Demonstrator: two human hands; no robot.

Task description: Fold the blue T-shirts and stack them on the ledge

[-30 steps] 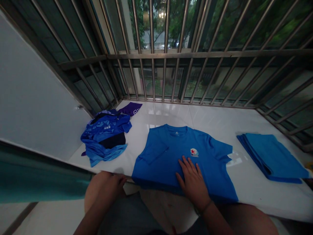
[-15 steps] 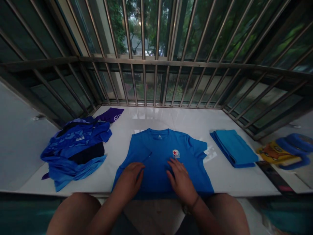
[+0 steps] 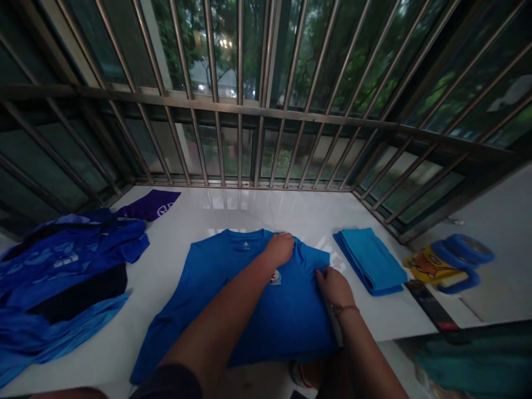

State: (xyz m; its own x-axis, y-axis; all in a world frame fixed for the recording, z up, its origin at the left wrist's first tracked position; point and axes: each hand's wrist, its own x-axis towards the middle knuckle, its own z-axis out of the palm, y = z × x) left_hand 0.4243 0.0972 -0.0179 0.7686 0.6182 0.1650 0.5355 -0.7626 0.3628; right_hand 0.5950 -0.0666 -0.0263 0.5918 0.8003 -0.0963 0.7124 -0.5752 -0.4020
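Both hands' fingers [image 3: 286,237] touch the blue shirt [image 3: 286,316] near one sleeve [image 3: 315,257].

White ledge [image 3: 286,209] bare in strip across frame center, between blue T-shirt [image 3: 282,324] and metal bars [image 3: 233,107]; bars fence off upper frame. Another gap left of center, T-shirt to clothes pile [image 3: 95,244]. Right of center, sleeve and folded cloth [image 3: 374,257] leave narrow slot. Container [image 3: 436,265] obstructs far right. Left forearm [image 3: 224,316] blocks way over shirt's middle.
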